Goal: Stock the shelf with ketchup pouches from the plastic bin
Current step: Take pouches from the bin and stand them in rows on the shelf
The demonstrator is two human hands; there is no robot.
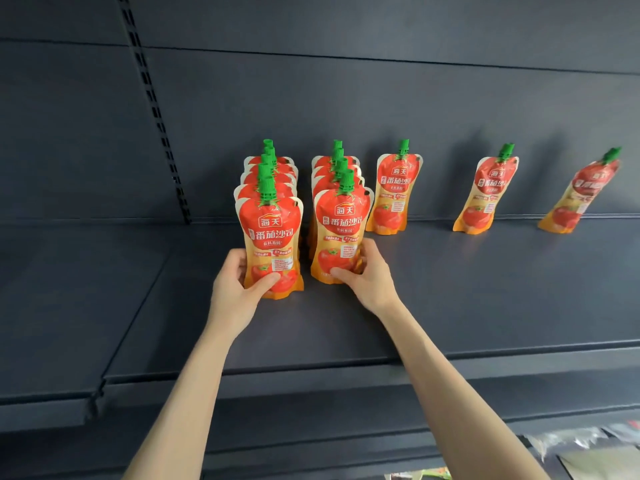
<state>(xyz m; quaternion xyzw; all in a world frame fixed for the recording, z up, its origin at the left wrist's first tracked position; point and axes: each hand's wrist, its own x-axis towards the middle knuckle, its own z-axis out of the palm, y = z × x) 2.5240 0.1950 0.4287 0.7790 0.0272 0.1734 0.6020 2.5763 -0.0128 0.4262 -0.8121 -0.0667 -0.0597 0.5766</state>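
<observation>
Gripping left pouch [272, 237] in left hand [239, 285], right pouch [341, 230] in right hand [363, 275]. Set at 6 o'clock of the rows [268, 176], likely for tidy lines.

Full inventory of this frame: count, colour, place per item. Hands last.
left pouch row: about five, red-orange, green caps, shelf centre-left
right pouch row: at least four, same colours, beside left row
single pouches: three, same colours, along the back, rightward; farthest leans
shelf: one, dark grey
back panel: one, dark grey, behind
slotted upright: one, black, back left
blurred packages: count unclear, pale, bottom right
left hand: one, grips left front pouch
right hand: one, grips right front pouch
</observation>
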